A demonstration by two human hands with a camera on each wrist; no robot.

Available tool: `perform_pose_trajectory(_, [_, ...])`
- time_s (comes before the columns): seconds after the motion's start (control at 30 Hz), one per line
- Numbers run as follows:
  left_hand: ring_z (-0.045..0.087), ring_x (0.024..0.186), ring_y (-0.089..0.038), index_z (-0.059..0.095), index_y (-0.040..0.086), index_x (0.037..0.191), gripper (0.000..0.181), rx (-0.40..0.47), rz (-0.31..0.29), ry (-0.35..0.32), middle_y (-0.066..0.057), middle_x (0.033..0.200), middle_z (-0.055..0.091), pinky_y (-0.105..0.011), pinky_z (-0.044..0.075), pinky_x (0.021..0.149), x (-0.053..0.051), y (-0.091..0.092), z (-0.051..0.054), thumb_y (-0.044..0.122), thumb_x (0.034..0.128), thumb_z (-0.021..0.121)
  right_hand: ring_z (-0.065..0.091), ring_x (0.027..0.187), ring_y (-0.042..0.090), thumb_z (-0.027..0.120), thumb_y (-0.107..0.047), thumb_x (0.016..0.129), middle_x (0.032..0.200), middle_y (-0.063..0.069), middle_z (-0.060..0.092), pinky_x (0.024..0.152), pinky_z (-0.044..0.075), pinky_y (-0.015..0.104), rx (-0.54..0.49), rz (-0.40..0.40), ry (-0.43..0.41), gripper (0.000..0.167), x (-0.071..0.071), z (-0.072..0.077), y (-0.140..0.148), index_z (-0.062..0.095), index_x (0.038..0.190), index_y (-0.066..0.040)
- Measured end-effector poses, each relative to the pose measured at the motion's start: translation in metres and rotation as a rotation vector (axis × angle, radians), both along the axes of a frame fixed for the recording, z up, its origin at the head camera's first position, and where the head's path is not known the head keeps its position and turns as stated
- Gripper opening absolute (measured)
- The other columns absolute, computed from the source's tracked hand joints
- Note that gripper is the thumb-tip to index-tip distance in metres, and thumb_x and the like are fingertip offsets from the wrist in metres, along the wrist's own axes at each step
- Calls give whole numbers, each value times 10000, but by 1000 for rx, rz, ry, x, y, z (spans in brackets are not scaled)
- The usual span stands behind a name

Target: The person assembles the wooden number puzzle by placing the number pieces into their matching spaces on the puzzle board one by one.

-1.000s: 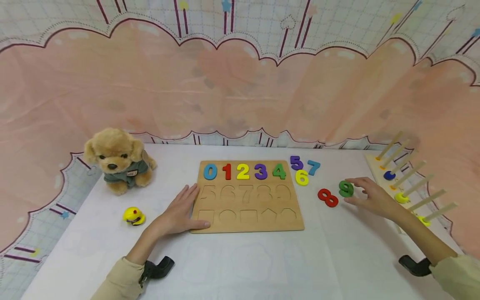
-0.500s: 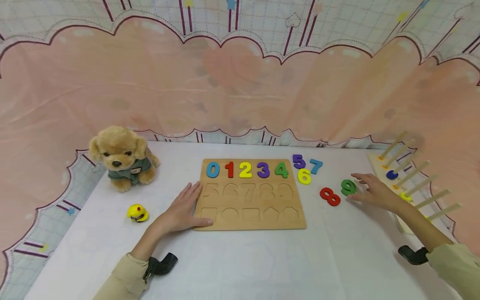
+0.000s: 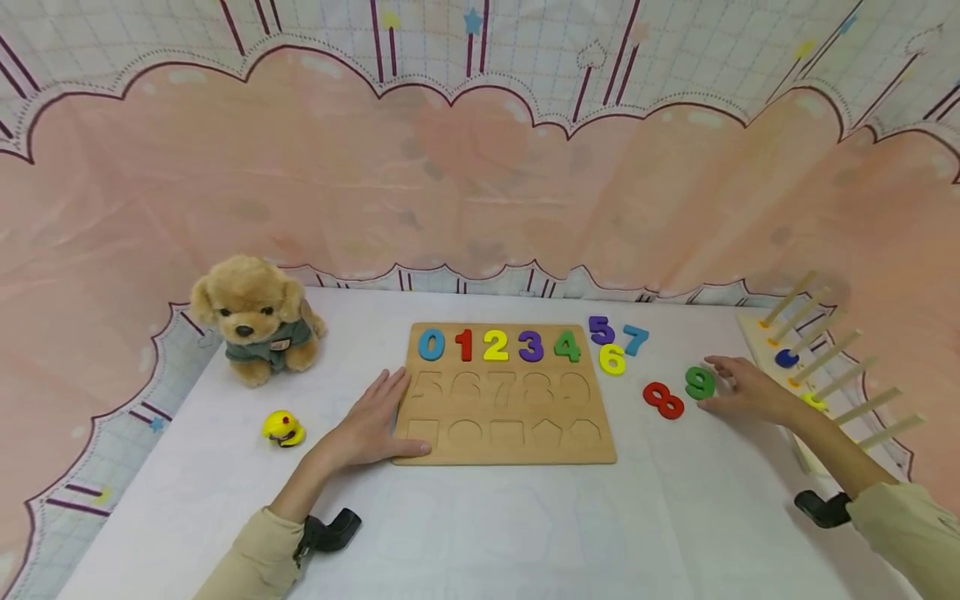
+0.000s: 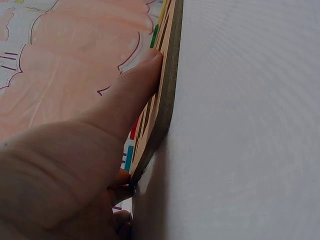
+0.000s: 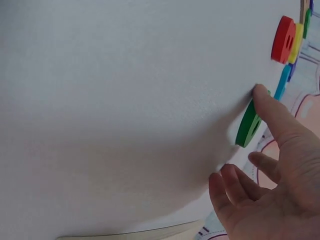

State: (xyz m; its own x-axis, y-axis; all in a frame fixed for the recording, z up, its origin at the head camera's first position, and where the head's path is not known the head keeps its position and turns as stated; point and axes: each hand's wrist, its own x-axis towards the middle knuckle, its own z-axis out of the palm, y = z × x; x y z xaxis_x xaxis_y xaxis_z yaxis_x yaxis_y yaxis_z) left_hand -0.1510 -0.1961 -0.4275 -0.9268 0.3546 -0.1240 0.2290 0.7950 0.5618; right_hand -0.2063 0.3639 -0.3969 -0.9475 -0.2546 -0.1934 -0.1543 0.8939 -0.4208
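Observation:
A wooden number board [image 3: 502, 400] lies flat with coloured digits 0 to 4 in its top row and bare outlines below. My left hand [image 3: 371, 421] rests at its left edge, the thumb on the front left corner, as the left wrist view shows too. A green number 9 [image 3: 700, 383] lies on the table to the right of the board. Beside it is my right hand [image 3: 753, 393], fingers spread apart. In the right wrist view the thumb [image 5: 272, 112] is at the edge of the green 9, while the other fingers stand off from it.
A red 8 [image 3: 663, 401] lies left of the green 9. Behind are a purple 5 [image 3: 601, 330], a yellow 6 [image 3: 612, 360] and a blue 7 [image 3: 636, 340]. A pegged wooden rack [image 3: 765, 340] stands far right. Left are a plush dog [image 3: 251, 321] and a yellow toy [image 3: 283, 428].
The head view has shifted slightly. My right index finger has moved a little away from the green 9. The left hand and the board keep their places.

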Motion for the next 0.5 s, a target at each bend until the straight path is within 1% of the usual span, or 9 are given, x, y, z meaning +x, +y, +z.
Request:
perform_pose_trajectory(0.27, [43, 1500, -435, 156, -17, 1538, 1140, -13, 4, -6, -204, 1625, 123, -623, 132, 1191, 0, 1, 2, 551, 754, 757, 451, 1176, 521, 751, -358, 823, 1315, 379, 397, 961, 452, 636, 7, -7, -44, 854, -1, -2, 4, 339, 1414, 100])
perform_pose_trajectory(0.4, [43, 1500, -434, 161, -19, 1537, 1137, -8, 7, -10, -205, 1624, 129, -625, 134, 1189, 1, 2, 2, 550, 753, 758, 457, 1173, 520, 755, -376, 818, 1314, 370, 400, 943, 462, 637, 23, -24, -47, 854, -2, -2, 4, 347, 1421, 71])
perform_pose_trajectory(0.5, [47, 1498, -437, 164, -25, 1535, 1136, -11, 4, -5, -209, 1622, 133, -626, 137, 1188, -1, 1, 3, 551, 754, 756, 458, 1169, 513, 754, -393, 817, 1310, 363, 398, 928, 477, 628, 35, -32, -50, 850, -5, -2, 4, 355, 1428, 44])
